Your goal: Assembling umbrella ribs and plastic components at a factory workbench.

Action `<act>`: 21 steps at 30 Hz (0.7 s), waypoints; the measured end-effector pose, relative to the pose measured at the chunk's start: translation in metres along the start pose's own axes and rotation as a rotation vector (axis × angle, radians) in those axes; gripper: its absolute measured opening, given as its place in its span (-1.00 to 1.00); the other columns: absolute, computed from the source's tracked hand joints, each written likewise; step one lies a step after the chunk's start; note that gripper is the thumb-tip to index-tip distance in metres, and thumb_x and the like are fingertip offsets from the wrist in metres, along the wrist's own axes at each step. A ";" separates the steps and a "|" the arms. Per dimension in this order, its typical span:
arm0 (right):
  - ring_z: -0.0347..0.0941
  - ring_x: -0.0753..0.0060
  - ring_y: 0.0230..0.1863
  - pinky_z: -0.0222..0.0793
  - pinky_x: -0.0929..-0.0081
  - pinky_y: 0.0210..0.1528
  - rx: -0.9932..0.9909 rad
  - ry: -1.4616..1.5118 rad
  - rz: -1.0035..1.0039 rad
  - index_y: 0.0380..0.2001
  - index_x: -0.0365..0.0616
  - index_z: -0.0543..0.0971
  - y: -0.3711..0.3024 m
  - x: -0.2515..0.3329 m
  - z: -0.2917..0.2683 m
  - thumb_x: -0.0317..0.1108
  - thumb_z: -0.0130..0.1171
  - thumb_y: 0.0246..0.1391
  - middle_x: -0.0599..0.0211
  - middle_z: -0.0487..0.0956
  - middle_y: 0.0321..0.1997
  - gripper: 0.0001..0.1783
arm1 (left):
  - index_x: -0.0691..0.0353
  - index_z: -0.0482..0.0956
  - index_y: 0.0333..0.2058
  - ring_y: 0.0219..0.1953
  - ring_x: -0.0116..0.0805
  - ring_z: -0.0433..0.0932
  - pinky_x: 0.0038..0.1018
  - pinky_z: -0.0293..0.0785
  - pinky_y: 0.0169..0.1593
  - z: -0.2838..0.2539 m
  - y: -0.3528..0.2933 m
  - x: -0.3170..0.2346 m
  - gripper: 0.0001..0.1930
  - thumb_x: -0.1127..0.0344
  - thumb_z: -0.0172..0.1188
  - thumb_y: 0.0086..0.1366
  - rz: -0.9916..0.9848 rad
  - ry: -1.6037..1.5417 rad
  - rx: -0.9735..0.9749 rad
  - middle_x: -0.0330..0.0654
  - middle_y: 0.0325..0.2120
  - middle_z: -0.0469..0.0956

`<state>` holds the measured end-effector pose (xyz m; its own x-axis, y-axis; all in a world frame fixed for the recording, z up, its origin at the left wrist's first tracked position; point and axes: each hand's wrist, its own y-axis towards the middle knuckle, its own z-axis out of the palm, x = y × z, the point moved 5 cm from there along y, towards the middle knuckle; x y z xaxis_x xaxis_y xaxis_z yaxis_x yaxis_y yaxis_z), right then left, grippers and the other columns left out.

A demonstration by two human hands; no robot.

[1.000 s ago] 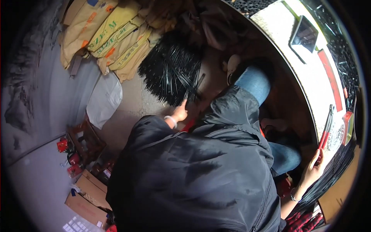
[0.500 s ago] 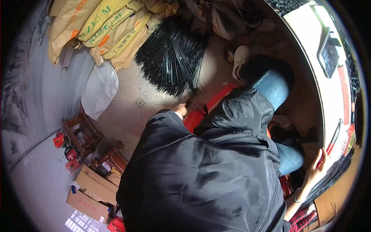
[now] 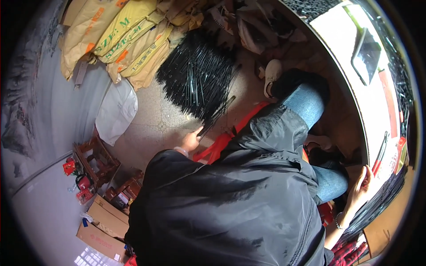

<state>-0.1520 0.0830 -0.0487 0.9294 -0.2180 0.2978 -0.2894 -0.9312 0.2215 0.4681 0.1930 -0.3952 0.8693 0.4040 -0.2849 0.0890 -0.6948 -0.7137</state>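
Note:
A pile of thin, glossy black strips point(image 3: 191, 75) lies fanned out on the tiled floor. My left hand point(image 3: 191, 141) is at its near edge, fingers closed round the end of a few black strips point(image 3: 220, 114) that stick out up and to the right. Over at the right, beside the bright table's edge, my right hand point(image 3: 361, 186) has its fingers curled in. It grips a slim tool with red handles point(image 3: 377, 166) and a dark tip; its exact kind is too small to make out. Red material point(image 3: 217, 147) lies between my left hand and my leg.
The white-topped table point(image 3: 341, 37) curves along the right, carrying a dark phone-like slab point(image 3: 366, 55) and more black strips. Yellow-brown sacks point(image 3: 111, 33) are piled at the far left, near a white bag point(image 3: 117, 108). Wooden stools point(image 3: 95, 159) and cardboard boxes point(image 3: 104, 217) stand at the near left.
My left hand has drawn back toward me and to the left, bringing black strips out from the pile. The right hand has shifted slightly left and remains by the table edge.

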 end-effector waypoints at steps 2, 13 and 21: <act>0.23 0.75 -0.53 0.19 0.75 -0.49 0.012 0.042 0.066 -0.12 -0.20 0.54 -0.002 -0.001 -0.003 -0.25 0.08 0.20 0.49 0.46 -0.49 -0.72 | -0.32 0.14 0.23 -0.24 0.14 0.51 -0.07 0.42 -0.14 -0.016 0.000 -0.019 -0.36 0.34 0.08 0.20 0.129 -0.017 -0.160 0.11 -0.19 0.49; 0.47 0.15 -0.33 0.38 0.35 -0.23 -0.347 -0.177 0.266 -0.34 -0.17 0.57 -0.023 -0.075 -0.083 -0.29 0.20 0.04 0.18 0.54 -0.39 -0.82 | 0.00 -0.02 0.28 0.21 0.29 0.03 0.10 0.20 0.11 -0.091 0.068 -0.123 0.01 -0.11 0.36 -0.07 0.040 0.612 -0.493 0.22 0.21 -0.01; 0.40 0.03 -0.09 0.35 0.21 -0.05 -0.373 -0.553 0.747 -0.30 -0.23 0.58 -0.117 -0.303 -0.185 -0.16 0.19 0.00 0.08 0.54 -0.23 -0.67 | 0.20 0.33 0.11 0.12 0.05 0.24 -0.22 0.26 0.12 -0.147 0.027 -0.414 -0.52 0.32 0.14 0.21 1.026 -0.014 -0.425 0.08 0.13 0.17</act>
<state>-0.4423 0.3116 0.0067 0.4281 -0.9033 0.0269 -0.8079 -0.3692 0.4595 0.1826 -0.0807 -0.2024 0.6209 -0.4747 -0.6238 -0.5074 -0.8500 0.1419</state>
